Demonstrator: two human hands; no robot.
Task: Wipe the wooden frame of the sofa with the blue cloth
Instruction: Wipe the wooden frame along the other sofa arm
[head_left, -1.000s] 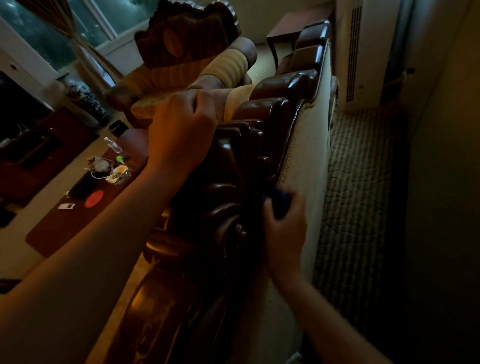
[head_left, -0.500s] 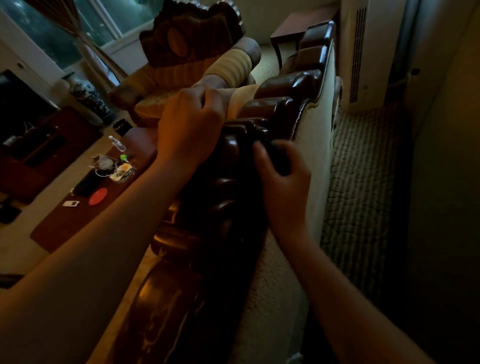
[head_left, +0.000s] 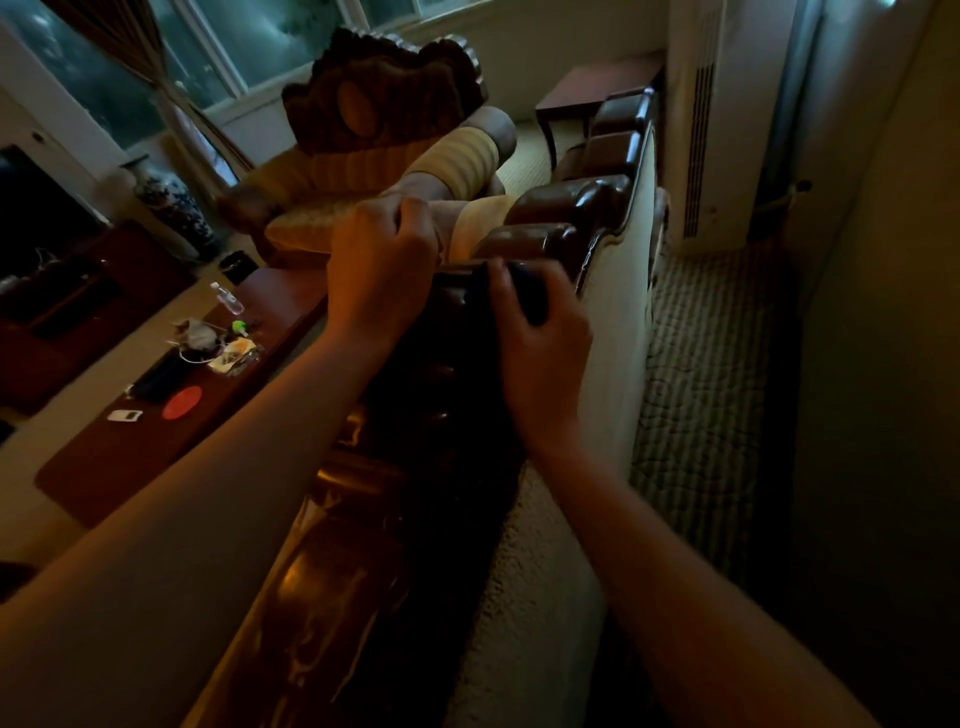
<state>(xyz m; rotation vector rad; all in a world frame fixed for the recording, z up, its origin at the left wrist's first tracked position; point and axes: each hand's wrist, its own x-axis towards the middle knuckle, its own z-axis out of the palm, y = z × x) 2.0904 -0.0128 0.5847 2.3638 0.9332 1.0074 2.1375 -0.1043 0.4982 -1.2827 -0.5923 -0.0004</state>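
Note:
The sofa's carved dark wooden frame (head_left: 550, 208) runs along the top of the cream backrest, from the bottom centre up toward the far right. My right hand (head_left: 540, 343) grips the blue cloth (head_left: 530, 291), a dark bunch under its fingers, and holds it against the top of the frame. My left hand (head_left: 382, 275) is curled over the frame's top edge just left of the cloth. Most of the cloth is hidden by my fingers and the dim light.
A dark wooden coffee table (head_left: 156, 431) at the left carries a small bottle (head_left: 227, 297), a red disc and clutter. A carved armchair (head_left: 374, 130) stands beyond. A white upright unit (head_left: 706, 130) and patterned carpet (head_left: 701, 374) lie behind the sofa at the right.
My right hand has slid the cloth up the frame, from low on its back side to the top rail beside my left hand. My left hand has stayed on the rail.

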